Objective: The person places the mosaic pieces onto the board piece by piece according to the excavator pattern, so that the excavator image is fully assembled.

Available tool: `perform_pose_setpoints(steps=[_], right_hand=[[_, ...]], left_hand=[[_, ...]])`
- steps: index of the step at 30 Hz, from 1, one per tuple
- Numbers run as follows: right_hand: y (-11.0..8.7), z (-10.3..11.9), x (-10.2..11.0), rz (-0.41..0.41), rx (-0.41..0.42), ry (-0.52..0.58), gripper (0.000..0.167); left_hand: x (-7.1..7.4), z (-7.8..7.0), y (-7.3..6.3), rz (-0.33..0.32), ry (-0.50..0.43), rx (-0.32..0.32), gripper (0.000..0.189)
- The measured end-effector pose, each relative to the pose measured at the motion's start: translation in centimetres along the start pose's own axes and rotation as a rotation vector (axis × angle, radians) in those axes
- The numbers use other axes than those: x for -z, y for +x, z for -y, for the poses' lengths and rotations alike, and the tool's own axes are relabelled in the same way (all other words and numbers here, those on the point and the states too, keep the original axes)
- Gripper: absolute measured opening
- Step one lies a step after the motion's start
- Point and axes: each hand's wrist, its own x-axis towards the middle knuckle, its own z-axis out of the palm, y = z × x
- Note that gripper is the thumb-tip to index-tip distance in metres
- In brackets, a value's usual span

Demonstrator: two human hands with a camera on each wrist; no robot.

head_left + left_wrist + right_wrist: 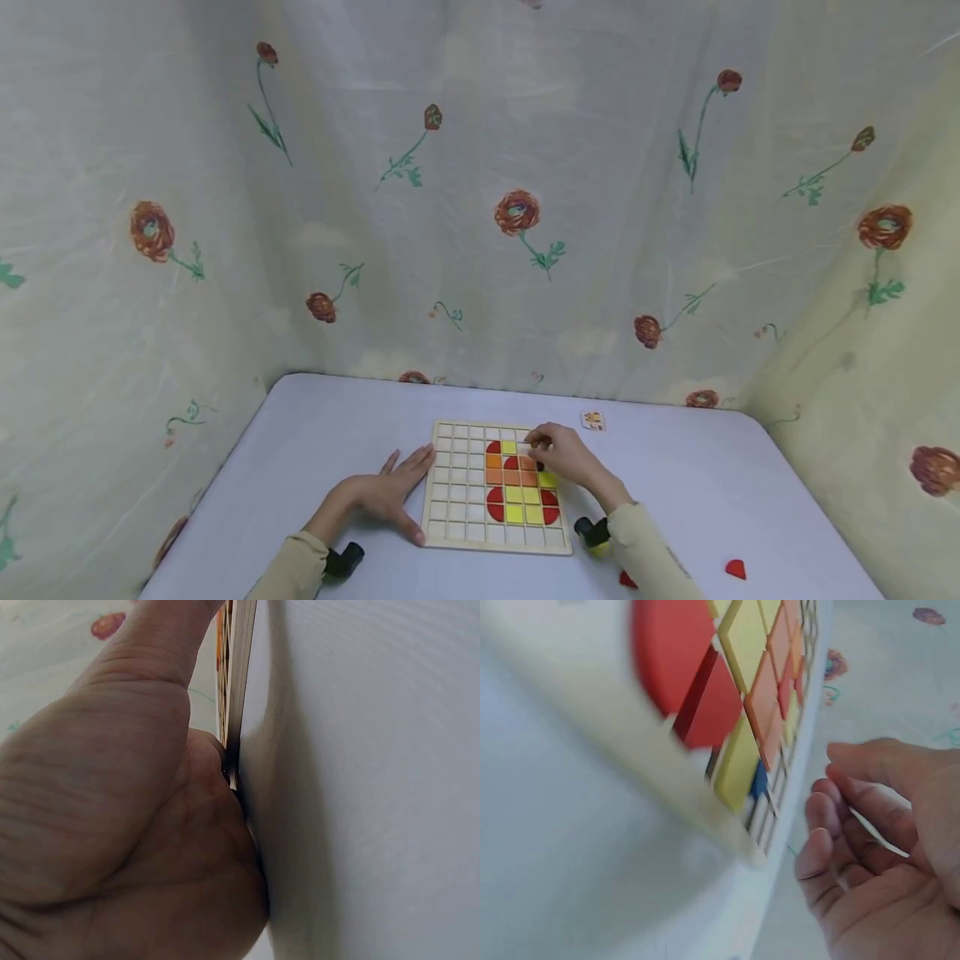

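A wooden grid board (457, 532) lies on the table with red, orange and yellow tiles set in its right half. My left hand (382, 496) is spread flat at the left, fingertips on that edge and thumb at the near-left corner. Over the board's far-right part hovers my right hand (566, 454), fingers loosely bent, with nothing visible between them in the right wrist view. Beneath it, a small dark blue piece (759, 780) sits beside a yellow tile (737, 761). The hand hides some cells there in the head view.
A small picture card (592, 421) lies beyond the board's far-right corner. Loose red pieces (736, 568) lie at the near right, one partly behind the right sleeve. A yellow piece (601, 550) shows below the right wrist camera (592, 530). Flowered curtains (480, 250) surround the table.
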Motion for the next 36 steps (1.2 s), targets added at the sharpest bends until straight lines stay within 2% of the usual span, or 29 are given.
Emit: perform_pose_setpoints(steps=[4,9,15,20,22,25,27,29,32,36], right_hand=[[-2.9,-0.7,1.5,0.014,-0.023,0.003,0.016],[-7.1,-2.2,4.1,0.112,-0.112,0.038,0.025],[-12.0,-5.9,7.2,0.198,-0.163,0.055,0.036],[-15.9,-9.6,10.0,0.187,-0.171,0.056,0.039],[-17.2,-11.3,11.0,0.154,-0.126,0.019,0.039],[-18.5,-13.8,12.2,0.110,-0.111,-0.058,0.036],[-19.0,-15.1,12.6,0.104,-0.154,-0.086,0.033],[-19.3,-16.0,12.8,0.123,-0.239,-0.062,0.030],[-19.7,-16.5,13.0,0.136,-0.304,-0.006,0.025],[-20.1,-16.3,12.9,0.051,-0.268,-0.072,0.017]], left_hand=[[-0.1,0.2,0.0,-0.005,0.006,0.007,0.132],[-0.2,0.5,-0.1,-0.011,-0.008,0.018,0.133],[-0.2,0.4,-0.1,-0.008,-0.012,0.027,0.132],[-0.2,0.2,-0.1,-0.009,-0.016,0.024,0.132],[-0.2,0.2,-0.1,-0.011,-0.018,0.023,0.133],[-0.2,0.1,-0.1,-0.013,-0.018,0.023,0.133],[-0.2,0.1,-0.2,-0.014,-0.020,0.022,0.132],[-0.2,0.1,-0.2,-0.015,-0.019,0.019,0.133],[-0.2,0.0,-0.1,-0.016,-0.021,0.013,0.132],[-0.2,0.0,0.0,-0.016,-0.020,0.006,0.132]])
